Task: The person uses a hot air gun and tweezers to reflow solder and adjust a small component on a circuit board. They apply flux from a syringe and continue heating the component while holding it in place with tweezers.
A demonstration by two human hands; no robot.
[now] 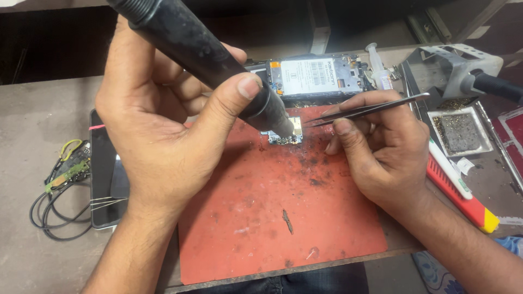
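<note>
My left hand (158, 125) grips a thick black hot-air wand (201, 51), its metal nozzle pointing down onto a small circuit board (284, 138) at the far end of a red work mat (261, 218). Fine metal tweezers (365, 110) are pinched in my right hand (381, 149), their tips touching the board's right edge. Just behind the board lies an opened phone (313, 76) with its white battery showing.
A dark phone screen (106, 174) lies under my left wrist, with black cables and a small green board (65, 174) further left. On the right are a soldering iron stand (457, 68), a sponge tray (460, 133), a red-and-yellow tool (463, 198) and a small syringe (378, 65).
</note>
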